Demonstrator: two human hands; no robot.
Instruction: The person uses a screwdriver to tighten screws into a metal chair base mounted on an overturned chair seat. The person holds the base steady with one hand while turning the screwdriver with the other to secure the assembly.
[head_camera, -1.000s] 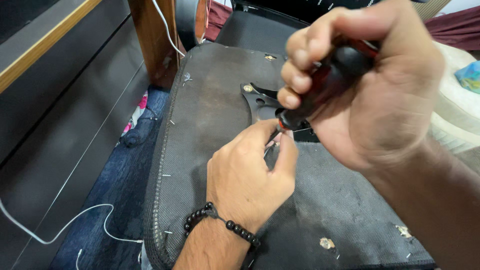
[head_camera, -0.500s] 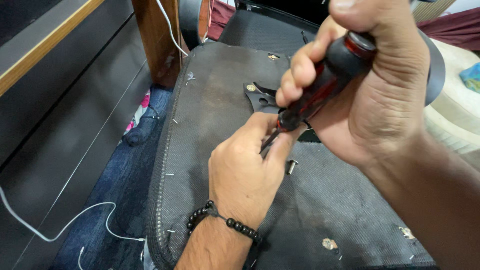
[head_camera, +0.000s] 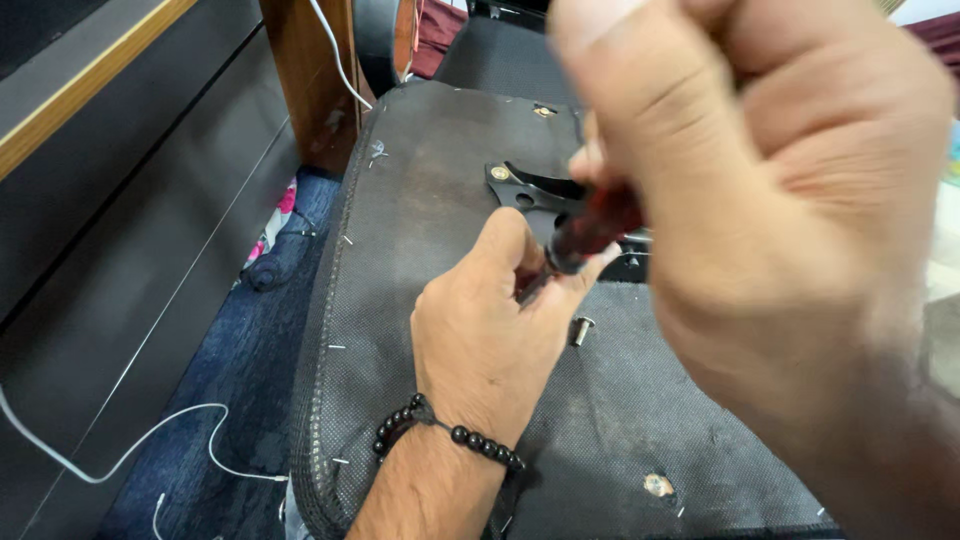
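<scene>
Head view: our right hand (head_camera: 790, 230) grips the red screwdriver (head_camera: 592, 230), left hand (head_camera: 490, 330) pinching its tip; one screw (head_camera: 581, 328) stands loose at 3 o'clock, bracket (head_camera: 540, 190) unfastened.

Screwdriver handle (head_camera: 598, 222): was dark translucent red, black at the collar.
Seat underside (head_camera: 440, 190): was charcoal grey woven fabric.
Bracket (head_camera: 530, 187): was black.
Bracelet (head_camera: 450, 435): was black beads.
Cable (head_camera: 150, 440): was white.
Floor cloth (head_camera: 230, 370): was navy blue.
</scene>
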